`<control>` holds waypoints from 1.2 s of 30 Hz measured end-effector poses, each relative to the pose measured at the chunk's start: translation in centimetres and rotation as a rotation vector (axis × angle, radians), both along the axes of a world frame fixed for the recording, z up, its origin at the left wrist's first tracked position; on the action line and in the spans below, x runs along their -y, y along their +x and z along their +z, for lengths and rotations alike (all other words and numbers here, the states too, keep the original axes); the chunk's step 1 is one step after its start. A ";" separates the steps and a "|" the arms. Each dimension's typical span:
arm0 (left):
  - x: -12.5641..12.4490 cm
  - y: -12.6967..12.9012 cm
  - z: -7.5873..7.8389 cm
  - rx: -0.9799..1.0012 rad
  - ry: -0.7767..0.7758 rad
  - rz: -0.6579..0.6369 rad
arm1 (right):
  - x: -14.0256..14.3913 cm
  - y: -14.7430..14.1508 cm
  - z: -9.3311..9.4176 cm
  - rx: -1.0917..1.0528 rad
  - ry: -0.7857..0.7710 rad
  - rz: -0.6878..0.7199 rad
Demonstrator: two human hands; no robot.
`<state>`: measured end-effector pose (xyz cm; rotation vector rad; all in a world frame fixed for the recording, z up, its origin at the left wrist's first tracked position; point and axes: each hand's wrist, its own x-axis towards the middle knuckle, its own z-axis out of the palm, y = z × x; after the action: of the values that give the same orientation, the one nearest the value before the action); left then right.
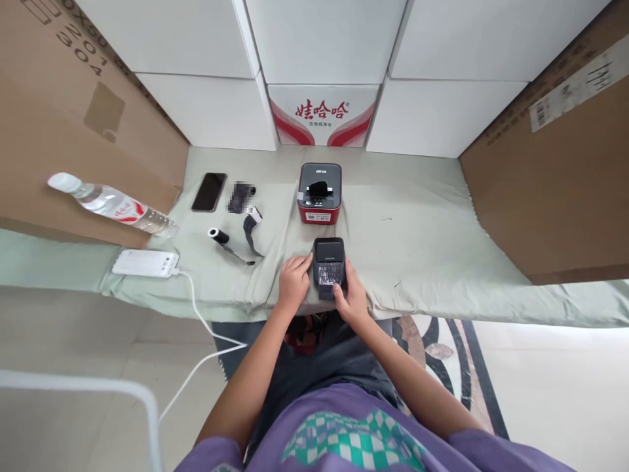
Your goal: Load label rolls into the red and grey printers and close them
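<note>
Head view: a small, boxy, black plastic-looking device (329, 252) is at the green cloth-covered desk's (417, 229) six-o'clock edge; bare right hand (354, 299) grasps its four-o'clock corner, bare left hand's (293, 284) grip at nine o'clock unclear. Likely light, stiff, slick: hold both sides.

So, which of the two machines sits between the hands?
The dark machine, lower in the picture; the red-sided machine stands behind it, untouched.
</note>
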<state>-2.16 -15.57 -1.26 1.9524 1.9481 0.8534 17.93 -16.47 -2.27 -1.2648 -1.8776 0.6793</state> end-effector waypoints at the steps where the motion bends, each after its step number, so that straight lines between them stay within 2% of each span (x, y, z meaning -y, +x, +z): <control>1: 0.1 0.0 0.0 -0.003 0.003 0.005 | 0.0 -0.1 -0.1 0.000 0.008 -0.003; 8: 0.6 0.2 0.3 -0.010 0.002 0.005 | -0.1 -0.4 0.2 -0.002 0.003 -0.049; 17: 0.8 0.7 0.8 -0.120 -0.007 0.043 | -0.1 -1.0 0.3 0.054 0.008 -0.101; 28: 0.9 0.9 1.0 -0.167 -0.011 0.019 | -0.2 -0.9 0.2 0.036 0.038 -0.070; 36: 1.0 0.5 0.6 -0.163 0.018 -0.006 | -0.3 -1.1 -0.6 0.007 0.069 -0.070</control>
<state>-1.67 -16.57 -0.70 2.0970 2.0274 0.7334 16.86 -16.17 -2.87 -1.2839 -1.8377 0.5694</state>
